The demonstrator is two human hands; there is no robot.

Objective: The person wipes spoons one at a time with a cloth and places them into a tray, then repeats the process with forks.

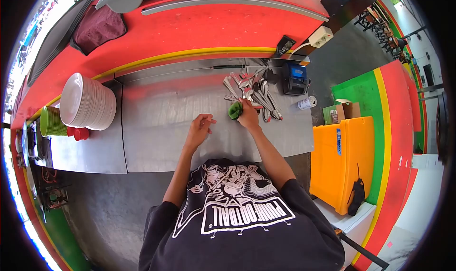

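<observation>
My right hand (248,115) is closed on a bunched green cloth (235,111), right at the near edge of a heap of cutlery (259,92). Spoons and forks lie in that heap, pointing in various directions, some under or beside the fingers. My left hand (201,127) hovers over the steel counter (161,123), a little left of the cloth. Its fingers are loosely bent with a gap to the thumb, and nothing shows in them.
A tall stack of white plates (90,102), green plates (51,121) and red bowls (80,133) stand at the left. Right of the cutlery are a blue-black machine (295,78) and a can (307,102). A yellow box (342,161) stands beyond the counter's right end.
</observation>
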